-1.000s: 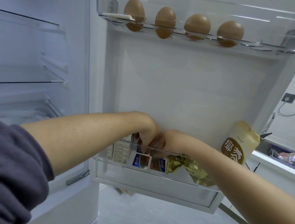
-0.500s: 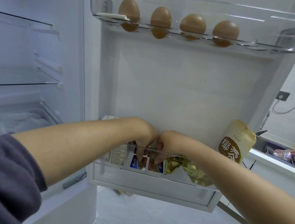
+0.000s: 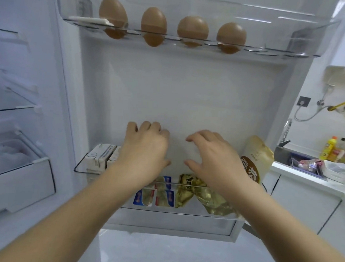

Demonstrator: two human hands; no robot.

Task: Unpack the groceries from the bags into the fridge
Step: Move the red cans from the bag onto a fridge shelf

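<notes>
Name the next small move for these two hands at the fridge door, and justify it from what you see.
Probably draw both hands back to fetch another item: the left hand and right hand hover empty above the door bin, and the packets already sit inside it.

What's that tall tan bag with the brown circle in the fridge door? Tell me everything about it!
The bag is a soft, slightly shiny pouch, tan, with a big brown round label bearing pale characters. It looks full and stands upright with a slight lean at the right end of the lower door shelf, its top well above the rail. Beside it lie gold packets. The wrist of the right hand covers its lower left; whether they touch cannot be told.
</notes>
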